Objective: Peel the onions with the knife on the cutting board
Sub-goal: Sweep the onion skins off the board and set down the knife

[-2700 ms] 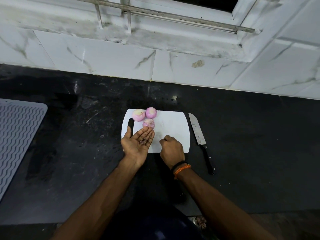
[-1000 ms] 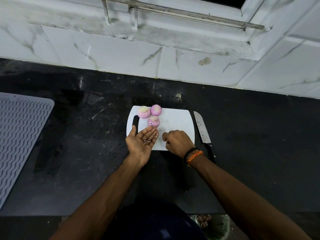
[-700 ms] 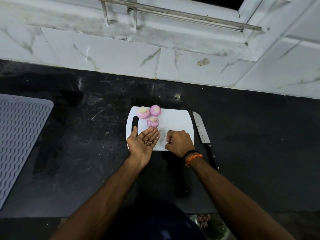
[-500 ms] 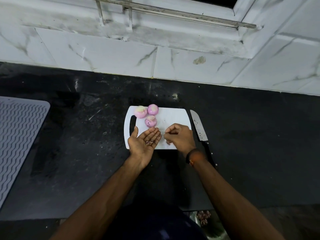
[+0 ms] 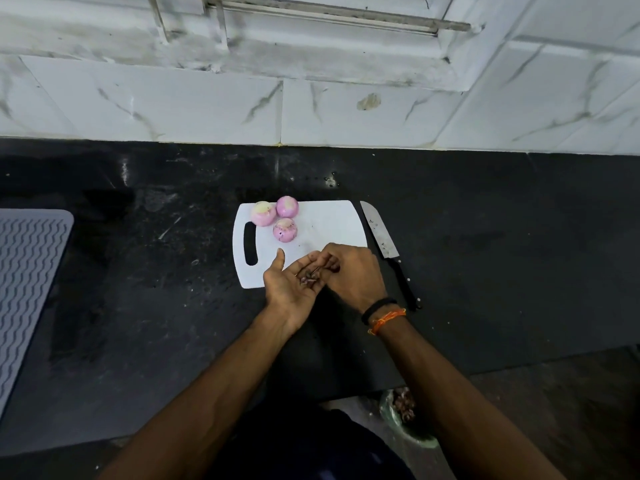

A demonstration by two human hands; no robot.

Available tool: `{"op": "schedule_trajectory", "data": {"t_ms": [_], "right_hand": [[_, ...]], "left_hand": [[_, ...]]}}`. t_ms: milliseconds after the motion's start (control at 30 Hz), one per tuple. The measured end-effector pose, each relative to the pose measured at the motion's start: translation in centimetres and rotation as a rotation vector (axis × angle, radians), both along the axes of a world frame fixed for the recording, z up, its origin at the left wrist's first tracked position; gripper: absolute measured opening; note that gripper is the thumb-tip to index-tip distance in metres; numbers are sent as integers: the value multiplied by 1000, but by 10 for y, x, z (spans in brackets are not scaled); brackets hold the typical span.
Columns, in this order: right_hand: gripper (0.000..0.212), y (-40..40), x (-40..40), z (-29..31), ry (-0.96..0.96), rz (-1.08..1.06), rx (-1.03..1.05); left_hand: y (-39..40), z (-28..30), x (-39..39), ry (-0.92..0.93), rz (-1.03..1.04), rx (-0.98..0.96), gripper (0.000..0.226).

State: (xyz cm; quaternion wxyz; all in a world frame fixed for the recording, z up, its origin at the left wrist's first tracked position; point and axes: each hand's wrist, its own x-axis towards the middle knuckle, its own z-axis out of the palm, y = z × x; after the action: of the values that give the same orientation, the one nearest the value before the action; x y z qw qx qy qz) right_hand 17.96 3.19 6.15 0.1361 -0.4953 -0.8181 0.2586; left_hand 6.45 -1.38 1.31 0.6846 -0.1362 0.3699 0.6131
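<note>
Three peeled pink onions point(image 5: 285, 229) sit together at the far left of the white cutting board point(image 5: 325, 223). My left hand point(image 5: 289, 289) lies palm up over the board's near edge, and small bits of onion peel point(image 5: 308, 279) rest in the palm. My right hand point(image 5: 353, 271) is beside it, with its fingertips bent over the left palm at the scraps. The knife point(image 5: 381, 233) lies on the counter along the board's right edge, blade pointing away, with neither hand on it.
A grey ribbed mat point(image 5: 24, 289) covers the black counter point(image 5: 138, 289) at far left. White tiled wall point(image 5: 311, 109) stands behind. Below the counter edge, a green-lined bin point(image 5: 403, 415) holds onion peels.
My right hand has lifted from the board's near edge and moved left, bringing its fingertips over my left palm. The left hand stays palm up; onions and knife have not moved.
</note>
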Motion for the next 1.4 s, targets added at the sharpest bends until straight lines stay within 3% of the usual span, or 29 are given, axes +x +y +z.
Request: {"op": "schedule_trajectory", "data": {"t_ms": [200,400,533,733,833,933,1200,1400], "right_hand": [[36,-20,25,-4,-86,48,113],[33,-31,64,-9,-120,-114,190],[36,-49,106,-7,14,-301,135],[30,-94,184,-14,59,-569,151],[46,-123,225,-24,88,-685,118],[40,-154,265,-50,71,-785,111],[53,-214,341,-159,17,-916,14],[61,-223,380,-256,35,-1056,22]], "left_hand": [[-7,5,19,20,-73,-17,67],[-11,11,49,52,-177,17,68],[-15,18,89,61,-293,13,70],[-26,14,174,41,-536,16,76],[-36,2,222,38,-670,4,79],[-45,-18,272,80,-780,-36,80],[-50,-101,386,167,-881,-105,95],[-53,-216,445,203,-960,-154,72]]}}
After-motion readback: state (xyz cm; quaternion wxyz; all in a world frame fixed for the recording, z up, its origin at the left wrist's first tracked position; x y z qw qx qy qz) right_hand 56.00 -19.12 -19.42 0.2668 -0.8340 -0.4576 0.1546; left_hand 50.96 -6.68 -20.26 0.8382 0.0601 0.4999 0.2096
